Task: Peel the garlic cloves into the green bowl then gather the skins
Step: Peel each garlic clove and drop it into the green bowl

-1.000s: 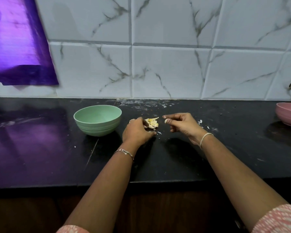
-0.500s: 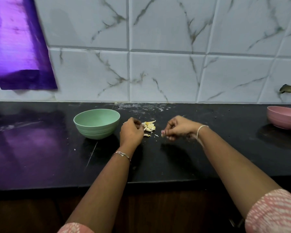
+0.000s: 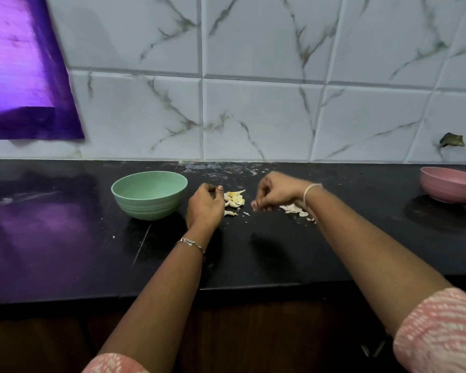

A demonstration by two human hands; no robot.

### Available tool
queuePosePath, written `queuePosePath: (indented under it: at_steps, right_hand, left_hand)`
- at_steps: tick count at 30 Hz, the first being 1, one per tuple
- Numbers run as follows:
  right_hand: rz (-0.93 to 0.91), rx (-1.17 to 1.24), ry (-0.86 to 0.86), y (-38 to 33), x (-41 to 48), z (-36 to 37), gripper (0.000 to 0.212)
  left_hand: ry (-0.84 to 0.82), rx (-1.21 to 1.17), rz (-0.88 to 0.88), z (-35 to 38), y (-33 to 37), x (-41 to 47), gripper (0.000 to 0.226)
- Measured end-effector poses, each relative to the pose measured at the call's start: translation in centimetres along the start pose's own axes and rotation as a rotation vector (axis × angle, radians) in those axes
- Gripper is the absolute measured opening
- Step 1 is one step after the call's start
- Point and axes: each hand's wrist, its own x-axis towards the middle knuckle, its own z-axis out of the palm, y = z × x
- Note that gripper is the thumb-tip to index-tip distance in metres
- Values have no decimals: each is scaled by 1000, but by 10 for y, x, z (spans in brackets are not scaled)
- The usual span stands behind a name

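- Head view, table (image 3: 253, 254): a dark slab spans the frame and carries every item. A tiled wall (image 3: 253, 109) rises behind it and a purple sheet (image 3: 24, 76) hangs at the upper left.
- Green bowl (image 3: 148, 207): stands upright, left of centre, just beside the left hand. Its floor is hidden by the near wall, so no cloves can be confirmed inside.
- Pink bowl (image 3: 447, 188): stands at the far right, well apart from the work.
- Left hand (image 3: 205, 208): remains where it was a second ago, back to the camera. Its fingers curl against the left edge of the skin heap. Whether the grip holds anything cannot be told.
- Right hand (image 3: 275, 191): a second ago it was raised with a pale piece at its fingertips. It has since turned over, and the fingers now point down at the table. The contents of the grip are blurred and cannot be told.
- Skin heap (image 3: 234, 199): pale yellow husks lie between the two hands.
- Loose skins (image 3: 293, 208): a second scatter lies beside the right wrist.
- Crumbs (image 3: 246, 214): small flecks lie near the right fingertips.
- Reading: peeling appears finished and gathering is under way. The loose skins probably need sweeping toward the heap next.
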Motion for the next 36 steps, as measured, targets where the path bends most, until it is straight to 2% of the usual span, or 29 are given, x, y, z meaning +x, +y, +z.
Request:
queuePosePath:
  at_steps: [2, 3, 6, 8, 9, 13, 16, 22, 27, 31, 36]
  right_hand:
    - [-66, 218, 95, -10, -1, -15, 15]
    - [-84, 253, 117, -10, -2, -14, 15]
    - [31, 25, 49, 15, 0, 21, 19]
    - [70, 25, 29, 28, 2, 33, 21]
    - [36, 62, 57, 29, 4, 33, 20]
    - [-39, 470, 248, 25, 4, 26, 20]
    - [-18, 612, 218, 23, 4, 38, 23]
    - [-14, 736, 249, 15, 16, 52, 27]
    - [-37, 774, 397, 16, 20, 58, 26]
    - [-81, 799, 425, 19, 20, 65, 19]
    - [-64, 817, 458, 25, 23, 68, 13]
  left_hand:
    - [3, -2, 2, 0, 0, 1, 29]
    - [4, -6, 1, 0, 0, 0, 29]
    - [-12, -26, -11, -1, 2, -1, 18]
    - [-49, -67, 3, 0, 4, -3, 5]
    - [-72, -77, 35, 0, 6, -5, 10]
    - [-224, -83, 238, 6, 7, -9, 30]
    - [-255, -162, 290, 9, 6, -9, 30]
    - [-186, -335, 188, 5, 9, -10, 13]
    - [-84, -337, 137, 7, 6, -3, 12]
    - [-147, -327, 131, 9, 5, -3, 8]
    - [-214, -305, 155, 11, 5, -1, 13]
